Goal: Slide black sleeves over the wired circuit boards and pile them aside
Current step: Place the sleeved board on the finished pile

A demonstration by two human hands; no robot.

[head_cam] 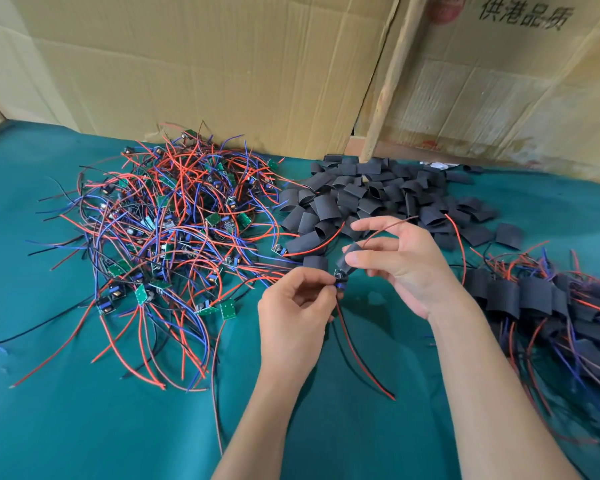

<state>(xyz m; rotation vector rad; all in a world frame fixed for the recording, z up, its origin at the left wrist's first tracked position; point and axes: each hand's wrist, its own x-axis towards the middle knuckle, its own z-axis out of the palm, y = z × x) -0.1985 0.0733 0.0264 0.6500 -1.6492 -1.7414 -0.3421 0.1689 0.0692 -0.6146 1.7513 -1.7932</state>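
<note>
My left hand pinches the end of a small wired circuit board, whose red and black wires hang down towards me. My right hand pinches a black sleeve that sits partly over the board's other end, and red wires come out of the sleeve's top. A tangled heap of bare green boards with red, blue and black wires lies to the left. Loose black sleeves are heaped behind my hands. Sleeved boards are piled at the right.
Everything lies on a green cloth-covered table. Flattened cardboard sheets and a wooden stick lean upright along the back edge. Loose wire ends trail across the cloth at the front left.
</note>
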